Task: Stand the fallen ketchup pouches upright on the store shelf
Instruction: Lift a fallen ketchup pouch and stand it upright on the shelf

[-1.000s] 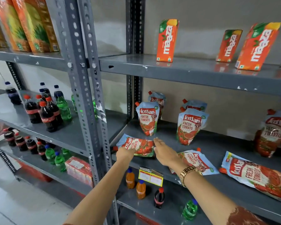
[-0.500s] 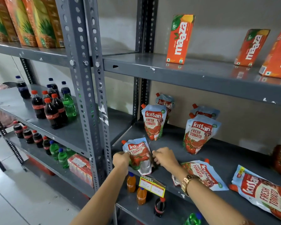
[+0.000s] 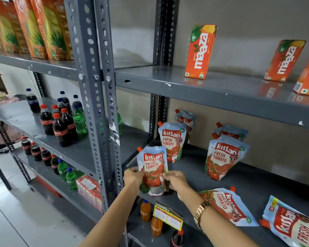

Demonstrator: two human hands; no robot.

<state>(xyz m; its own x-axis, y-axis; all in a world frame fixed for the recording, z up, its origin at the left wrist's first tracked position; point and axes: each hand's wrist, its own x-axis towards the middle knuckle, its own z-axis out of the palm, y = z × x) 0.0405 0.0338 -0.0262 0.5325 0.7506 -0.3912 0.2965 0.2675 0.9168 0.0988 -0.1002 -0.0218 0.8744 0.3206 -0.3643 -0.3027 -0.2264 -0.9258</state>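
A blue and red ketchup pouch [image 3: 152, 166] stands upright at the front left corner of the grey middle shelf [image 3: 253, 184]. My left hand [image 3: 133, 177] grips its lower left edge and my right hand [image 3: 177, 181] grips its lower right edge. Behind it stand two upright pouches, one [image 3: 172, 139] at the back left and another [image 3: 222, 155] further right, each with another pouch behind. Two pouches lie flat near the front edge: one [image 3: 228, 205] just right of my right wrist and one [image 3: 292, 227] at the far right.
A grey perforated upright post [image 3: 100, 104] stands just left of the pouch. Orange juice cartons [image 3: 200, 50] are on the shelf above. Soda bottles [image 3: 61, 125] fill the left rack. A yellow price tag [image 3: 168, 218] hangs on the shelf edge, with small bottles [image 3: 145, 210] below.
The pouch that lay flat at the front left has been lifted by both hands and now stands upright. The camera has moved closer and to the left.
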